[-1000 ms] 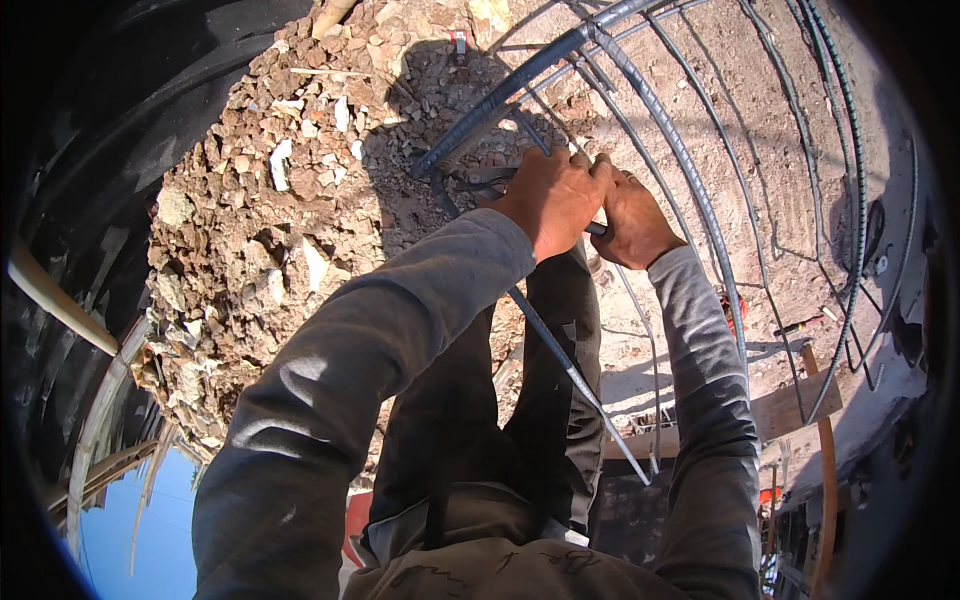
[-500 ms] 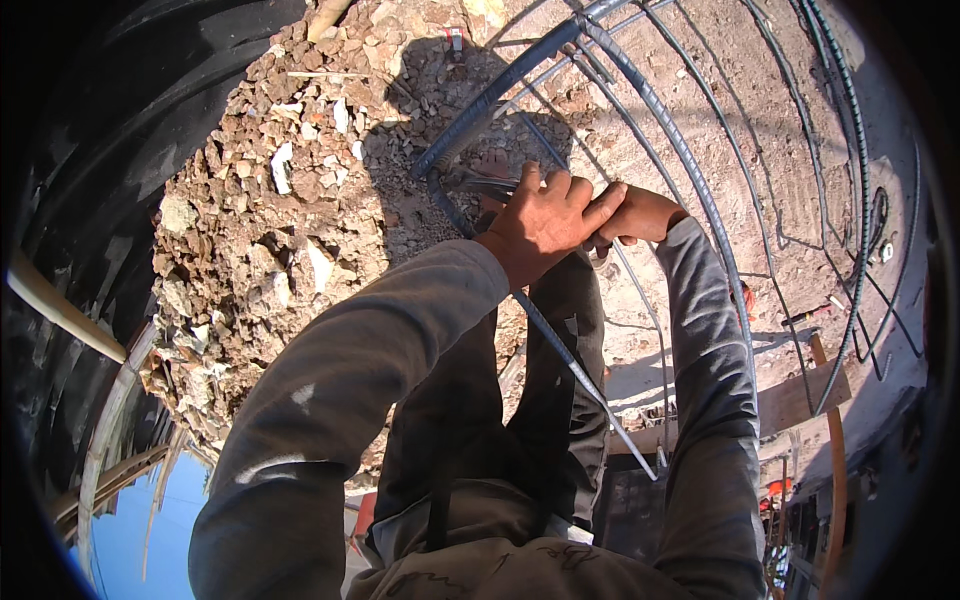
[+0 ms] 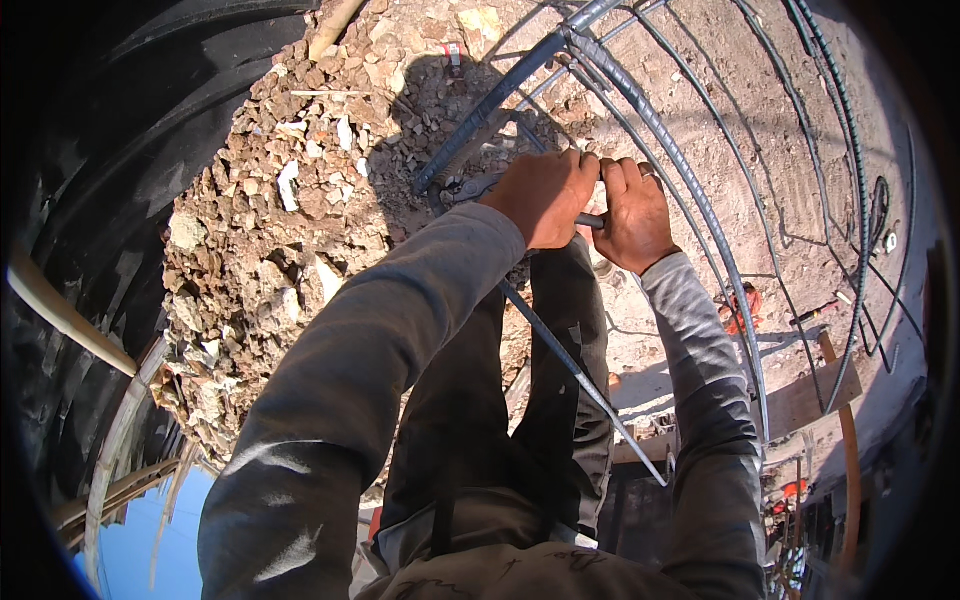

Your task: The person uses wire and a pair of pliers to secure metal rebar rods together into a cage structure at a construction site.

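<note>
A pair of metal pliers [image 3: 474,187] points left, its jaws at the bent corner of a steel rebar frame [image 3: 497,92]. My left hand [image 3: 543,198] is closed around the pliers' handles. One handle end sticks out between my hands. My right hand [image 3: 637,218], a ring on one finger, is curled over the far end of the handles, its knuckles up beside my left thumb side. What lies inside its fingers is mostly hidden. A straight bar [image 3: 583,378] of the frame slants down past my legs.
Long curved rebars [image 3: 676,150] arch along my right side. Rubble [image 3: 290,240] heaps up at the left, beside black sheeting [image 3: 110,130]. A wooden board [image 3: 815,395] and an orange-red object [image 3: 741,308] lie on the ground at right.
My right hand has turned and moved out to the right, its knuckles now raised. My left hand has rolled over slightly, and a handle end now shows between the hands.
</note>
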The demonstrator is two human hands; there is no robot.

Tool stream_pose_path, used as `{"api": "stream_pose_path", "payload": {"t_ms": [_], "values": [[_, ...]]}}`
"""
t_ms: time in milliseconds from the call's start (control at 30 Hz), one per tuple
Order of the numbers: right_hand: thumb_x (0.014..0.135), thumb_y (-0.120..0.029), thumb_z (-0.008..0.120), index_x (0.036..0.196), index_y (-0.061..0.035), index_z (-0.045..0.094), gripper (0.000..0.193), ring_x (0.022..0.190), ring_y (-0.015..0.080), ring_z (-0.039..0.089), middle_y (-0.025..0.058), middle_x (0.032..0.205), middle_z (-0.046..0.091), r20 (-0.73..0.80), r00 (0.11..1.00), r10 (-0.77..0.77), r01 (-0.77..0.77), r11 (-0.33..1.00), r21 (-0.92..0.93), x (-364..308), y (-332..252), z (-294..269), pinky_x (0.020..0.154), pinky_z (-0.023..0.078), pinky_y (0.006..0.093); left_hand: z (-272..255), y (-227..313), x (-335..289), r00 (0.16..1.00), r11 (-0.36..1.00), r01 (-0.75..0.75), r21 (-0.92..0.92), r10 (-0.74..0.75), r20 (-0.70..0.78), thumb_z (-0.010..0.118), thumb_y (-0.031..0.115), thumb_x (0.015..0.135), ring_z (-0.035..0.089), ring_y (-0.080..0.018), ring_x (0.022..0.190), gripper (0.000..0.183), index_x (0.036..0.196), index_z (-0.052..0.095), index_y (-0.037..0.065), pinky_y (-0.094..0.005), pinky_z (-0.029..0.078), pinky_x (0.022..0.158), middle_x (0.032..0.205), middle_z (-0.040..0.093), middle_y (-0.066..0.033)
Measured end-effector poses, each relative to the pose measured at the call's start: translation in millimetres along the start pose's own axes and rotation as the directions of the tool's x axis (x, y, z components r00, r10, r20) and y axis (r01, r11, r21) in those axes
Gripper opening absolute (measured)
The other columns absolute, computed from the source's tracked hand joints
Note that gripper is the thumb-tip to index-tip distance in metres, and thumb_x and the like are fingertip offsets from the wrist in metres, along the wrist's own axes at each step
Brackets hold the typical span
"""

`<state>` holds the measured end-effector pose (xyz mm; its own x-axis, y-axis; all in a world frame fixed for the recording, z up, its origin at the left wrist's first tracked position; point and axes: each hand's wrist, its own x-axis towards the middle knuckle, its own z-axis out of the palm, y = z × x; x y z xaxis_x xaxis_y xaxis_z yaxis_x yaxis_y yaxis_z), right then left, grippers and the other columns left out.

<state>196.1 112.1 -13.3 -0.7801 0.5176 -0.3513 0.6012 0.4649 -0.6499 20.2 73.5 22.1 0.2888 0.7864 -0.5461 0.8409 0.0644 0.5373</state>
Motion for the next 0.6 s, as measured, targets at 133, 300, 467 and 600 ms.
{"api": "stream_pose_path", "payload": {"t_ms": [133, 300, 467, 600], "values": [[0.062, -0.007, 0.072, 0.117, 0.0033, 0.052, 0.059, 0.089, 0.0321, 0.061, 0.0206, 0.092, 0.062, 0.516, 0.857, 0.012, -0.253, 0.881, 0.400, 0, 1, -19, 0.080, 0.048, 0.0373, 29, 19, -33, 0.985, 0.906, -0.015, 0.423, 0.087, -0.152, 0.066, 0.013, 0.075, 0.063, -0.0282, 0.084, 0.051, 0.123, 0.052, 0.002, -0.0394, 0.049, 0.080, 0.094, 0.061, -0.0123], [0.075, -0.007, 0.070, 0.123, -0.0028, 0.055, 0.051, 0.103, 0.0222, 0.060, 0.0135, 0.113, 0.064, 0.583, 0.812, -0.032, -0.332, 0.797, 0.505, -16, -1, 3, 0.092, 0.045, 0.0315, 14, 8, -22, 0.974, 0.987, -0.081, 0.141, 0.048, 0.222, 0.065, 0.014, 0.075, 0.068, -0.0290, 0.077, 0.030, 0.104, 0.063, 0.006, -0.0401, 0.054, 0.068, 0.079, 0.068, -0.0112], [0.079, -0.008, 0.068, 0.114, -0.0014, 0.061, 0.036, 0.088, 0.0151, 0.061, 0.0086, 0.098, 0.068, 0.724, 0.690, -0.029, -0.435, 0.782, 0.447, 10, 1, -20, 0.085, 0.046, 0.0304, 10, 11, -20, 0.986, 0.994, 0.037, 0.107, -0.053, 0.157, 0.067, 0.017, 0.074, 0.067, -0.0290, 0.082, 0.041, 0.114, 0.061, 0.011, -0.0437, 0.053, 0.072, 0.086, 0.067, -0.0110], [0.076, -0.018, 0.065, 0.095, 0.0006, 0.069, 0.027, 0.076, 0.0219, 0.069, 0.0148, 0.088, 0.068, 0.844, 0.501, -0.190, -0.545, 0.688, 0.479, 26, 22, -22, 0.065, 0.057, 0.0285, 26, 27, -33, 0.968, 0.937, -0.033, 0.347, 0.117, -0.223, 0.066, 0.026, 0.078, 0.054, -0.0271, 0.100, 0.064, 0.138, 0.044, 0.015, -0.0567, 0.043, 0.084, 0.102, 0.057, -0.0087]]}}
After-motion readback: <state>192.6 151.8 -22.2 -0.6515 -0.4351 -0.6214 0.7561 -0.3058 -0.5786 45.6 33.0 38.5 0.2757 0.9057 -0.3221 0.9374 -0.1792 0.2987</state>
